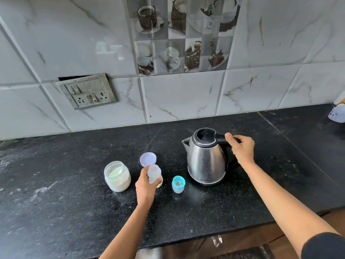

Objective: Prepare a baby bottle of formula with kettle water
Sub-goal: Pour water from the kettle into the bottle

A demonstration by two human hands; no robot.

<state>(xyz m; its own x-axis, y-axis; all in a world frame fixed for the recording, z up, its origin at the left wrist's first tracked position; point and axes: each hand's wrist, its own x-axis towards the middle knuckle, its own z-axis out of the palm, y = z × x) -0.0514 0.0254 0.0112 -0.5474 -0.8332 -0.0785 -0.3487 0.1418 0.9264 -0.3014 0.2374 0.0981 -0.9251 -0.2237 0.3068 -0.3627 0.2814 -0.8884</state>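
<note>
A steel kettle with a black lid stands on the black counter. My right hand grips its black handle. A small clear baby bottle, without its top, stands upright to the kettle's left, and my left hand holds it around the side. The bottle's teal teat cap stands between bottle and kettle. An open glass jar of white formula powder, a scoop inside, is left of the bottle. The jar's pale purple lid lies behind the bottle.
A tiled wall with a switch and socket plate rises behind the counter. A white object sits at the far right edge. The counter's front edge runs below my forearms, with wooden cabinets under it.
</note>
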